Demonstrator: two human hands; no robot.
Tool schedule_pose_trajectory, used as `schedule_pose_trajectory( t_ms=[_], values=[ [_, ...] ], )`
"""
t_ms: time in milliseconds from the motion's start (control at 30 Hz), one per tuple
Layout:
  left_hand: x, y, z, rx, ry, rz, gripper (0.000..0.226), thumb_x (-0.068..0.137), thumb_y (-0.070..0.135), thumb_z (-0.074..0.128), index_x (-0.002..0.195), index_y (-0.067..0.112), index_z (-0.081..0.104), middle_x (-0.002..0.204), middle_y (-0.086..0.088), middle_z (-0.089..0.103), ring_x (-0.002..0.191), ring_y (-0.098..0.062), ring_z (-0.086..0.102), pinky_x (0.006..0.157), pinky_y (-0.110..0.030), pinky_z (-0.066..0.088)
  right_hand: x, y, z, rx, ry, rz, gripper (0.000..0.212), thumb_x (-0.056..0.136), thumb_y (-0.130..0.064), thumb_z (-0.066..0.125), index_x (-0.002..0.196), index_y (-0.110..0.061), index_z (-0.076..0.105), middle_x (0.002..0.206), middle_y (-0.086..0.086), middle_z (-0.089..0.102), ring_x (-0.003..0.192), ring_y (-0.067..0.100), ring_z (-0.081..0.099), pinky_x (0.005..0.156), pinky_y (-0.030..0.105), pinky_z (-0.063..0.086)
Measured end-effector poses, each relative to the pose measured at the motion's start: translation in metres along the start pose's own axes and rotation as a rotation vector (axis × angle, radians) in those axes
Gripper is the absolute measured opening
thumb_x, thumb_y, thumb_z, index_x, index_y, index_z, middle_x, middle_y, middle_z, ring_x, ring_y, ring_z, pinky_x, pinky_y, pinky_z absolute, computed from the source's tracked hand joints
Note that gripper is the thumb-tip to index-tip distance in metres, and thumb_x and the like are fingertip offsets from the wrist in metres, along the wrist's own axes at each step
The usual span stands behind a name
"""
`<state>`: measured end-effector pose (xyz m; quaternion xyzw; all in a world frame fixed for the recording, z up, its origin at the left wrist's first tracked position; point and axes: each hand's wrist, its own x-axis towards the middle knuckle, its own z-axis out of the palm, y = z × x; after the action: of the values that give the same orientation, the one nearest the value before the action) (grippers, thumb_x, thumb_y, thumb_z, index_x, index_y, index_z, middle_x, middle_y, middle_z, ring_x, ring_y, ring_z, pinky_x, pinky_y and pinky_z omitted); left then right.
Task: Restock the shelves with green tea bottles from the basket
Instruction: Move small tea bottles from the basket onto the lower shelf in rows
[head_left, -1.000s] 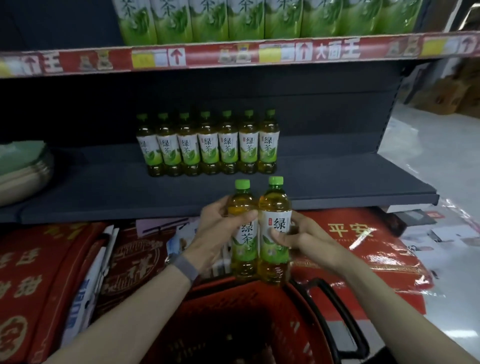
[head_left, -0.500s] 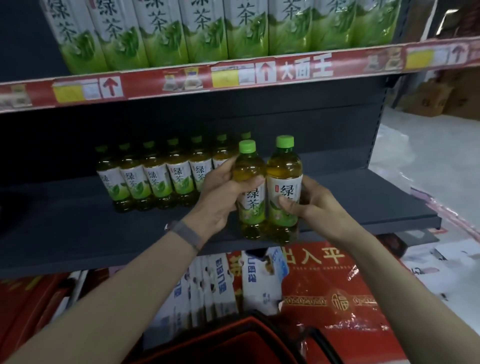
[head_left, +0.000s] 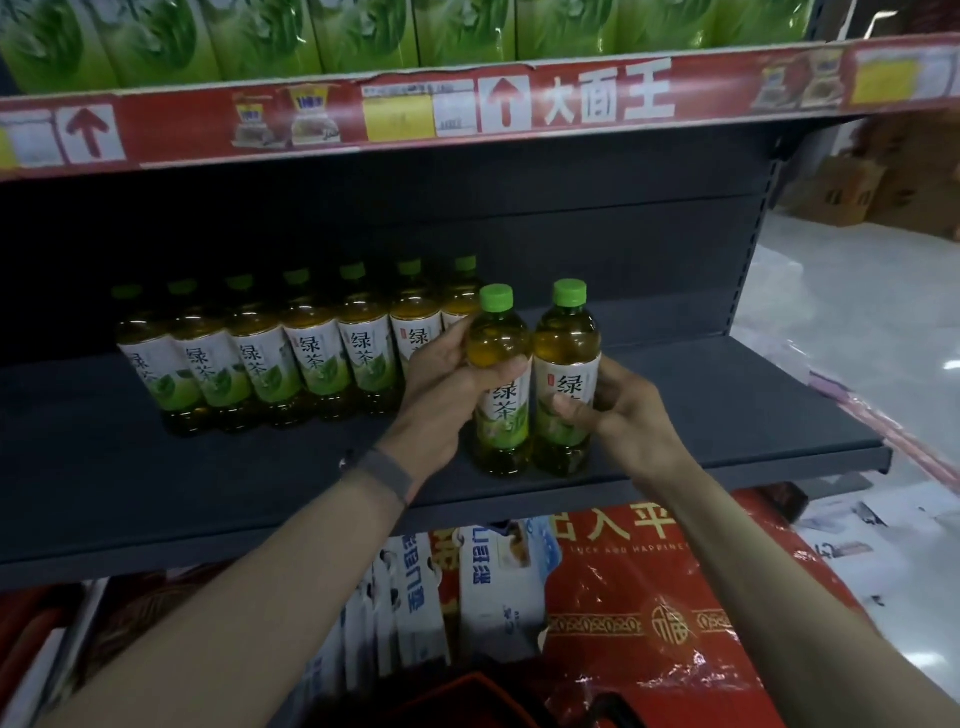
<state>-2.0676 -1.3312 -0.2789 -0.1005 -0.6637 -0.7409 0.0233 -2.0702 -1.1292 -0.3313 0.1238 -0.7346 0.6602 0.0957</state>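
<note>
Green-capped and amber-filled, two tea bottles stand upright near the front of the dark shelf (head_left: 208, 493), side by side and touching. The left hand (head_left: 441, 384) holds the left bottle (head_left: 501, 400); the right hand (head_left: 623, 421) holds the right bottle (head_left: 566, 364).

- Left-hand fingers (head_left: 501, 368) wrap the bottle's shoulder, with the thumb lying across the front above the label.
- Right-hand fingers (head_left: 569, 410) curl round the label, with the thumb pressed on its face.
- Both bases sit at shelf level. Whether they bear weight yet cannot be told.

The stocked row (head_left: 311, 358) of seven bottles stands further back on the same shelf, left of the held pair and behind it. The left hand sits between the row's right end and the pair, so it is the nearer hand. Bare shelf lies behind the right bottle.

All long axes are vertical. The coming move is judged to be a rearward slide — away from the person — to extend the row rightward. The left knuckles could nudge the end bottle.

The red basket (head_left: 467, 693) shows at the bottom edge, below the shelf.
</note>
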Motion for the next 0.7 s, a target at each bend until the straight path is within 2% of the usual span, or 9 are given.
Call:
schedule_pose_trajectory(
  t_ms=[167, 233, 300, 367, 433, 500, 567, 700],
  values=[
    [0.003, -0.004, -0.003, 0.021, -0.023, 0.021, 0.051, 0.089, 0.003, 0.077, 0.134, 0.022, 0.065, 0.122, 0.005, 0.077, 0.114, -0.008, 0.072, 0.102, -0.044, 0.056, 0.008, 0.003, -0.004, 0.032, -0.061, 0.063, 0.045, 0.093, -0.007, 0.077, 0.136, -0.011, 0.065, 0.122, 0.005, 0.078, 0.114, 0.021, 0.073, 0.088, 0.028, 0.062],
    [-0.002, -0.01, -0.007, 0.093, -0.049, 0.031, 0.054, 0.085, 0.012, 0.082, 0.133, 0.026, 0.064, 0.124, 0.009, 0.076, 0.116, -0.005, 0.07, 0.101, -0.04, 0.056, 0.007, 0.005, -0.005, 0.048, -0.036, 0.108, 0.059, 0.086, -0.019, 0.085, 0.14, -0.014, 0.062, 0.123, 0.002, 0.077, 0.117, 0.021, 0.072, 0.09, 0.03, 0.061],
    [-0.011, -0.021, -0.013, 0.221, -0.055, -0.015, 0.072, 0.075, 0.022, 0.091, 0.139, 0.029, 0.06, 0.124, 0.014, 0.074, 0.115, 0.0, 0.069, 0.096, -0.028, 0.056, 0.006, 0.006, -0.005, 0.031, 0.008, 0.149, 0.081, 0.075, -0.031, 0.093, 0.145, -0.017, 0.056, 0.126, 0.001, 0.075, 0.118, 0.019, 0.071, 0.097, 0.035, 0.06],
    [-0.02, -0.036, -0.018, 0.357, -0.007, -0.083, 0.083, 0.067, 0.024, 0.098, 0.14, 0.03, 0.059, 0.124, 0.015, 0.072, 0.113, -0.002, 0.068, 0.097, -0.027, 0.056, 0.003, 0.011, -0.005, -0.032, 0.035, 0.159, 0.089, 0.071, -0.029, 0.096, 0.147, -0.018, 0.052, 0.127, -0.001, 0.072, 0.12, 0.016, 0.068, 0.101, 0.038, 0.057],
    [-0.029, -0.051, -0.021, 0.436, 0.066, -0.119, 0.077, 0.066, 0.024, 0.099, 0.134, 0.028, 0.063, 0.124, 0.014, 0.071, 0.109, -0.005, 0.069, 0.097, -0.029, 0.056, 0.0, 0.02, -0.002, -0.121, 0.062, 0.174, 0.087, 0.072, -0.029, 0.098, 0.145, -0.021, 0.052, 0.126, -0.003, 0.072, 0.118, 0.016, 0.068, 0.103, 0.044, 0.058],
    [-0.034, -0.064, -0.02, 0.461, 0.137, -0.089, 0.058, 0.071, 0.023, 0.097, 0.122, 0.031, 0.07, 0.118, 0.018, 0.074, 0.105, -0.002, 0.069, 0.095, -0.026, 0.056, -0.001, 0.026, 0.001, -0.195, 0.103, 0.171, 0.077, 0.077, -0.029, 0.095, 0.141, -0.022, 0.054, 0.123, -0.004, 0.073, 0.114, 0.016, 0.07, 0.101, 0.045, 0.059],
    [-0.035, -0.075, -0.016, 0.491, 0.181, -0.034, 0.045, 0.076, 0.025, 0.094, 0.115, 0.035, 0.074, 0.112, 0.024, 0.075, 0.106, 0.0, 0.069, 0.098, -0.029, 0.056, -0.002, 0.029, 0.003, -0.254, 0.139, 0.144, 0.069, 0.083, -0.026, 0.09, 0.141, -0.02, 0.055, 0.123, -0.005, 0.073, 0.113, 0.015, 0.07, 0.099, 0.038, 0.059],
    [-0.025, -0.087, -0.007, 0.588, 0.216, 0.006, 0.044, 0.078, 0.037, 0.09, 0.12, 0.039, 0.075, 0.112, 0.027, 0.076, 0.104, 0.001, 0.07, 0.097, -0.039, 0.059, 0.003, 0.03, 0.001, -0.299, 0.176, 0.115, 0.063, 0.088, -0.026, 0.086, 0.142, -0.017, 0.055, 0.119, -0.007, 0.068, 0.11, 0.012, 0.065, 0.085, 0.019, 0.05]
  ],
)
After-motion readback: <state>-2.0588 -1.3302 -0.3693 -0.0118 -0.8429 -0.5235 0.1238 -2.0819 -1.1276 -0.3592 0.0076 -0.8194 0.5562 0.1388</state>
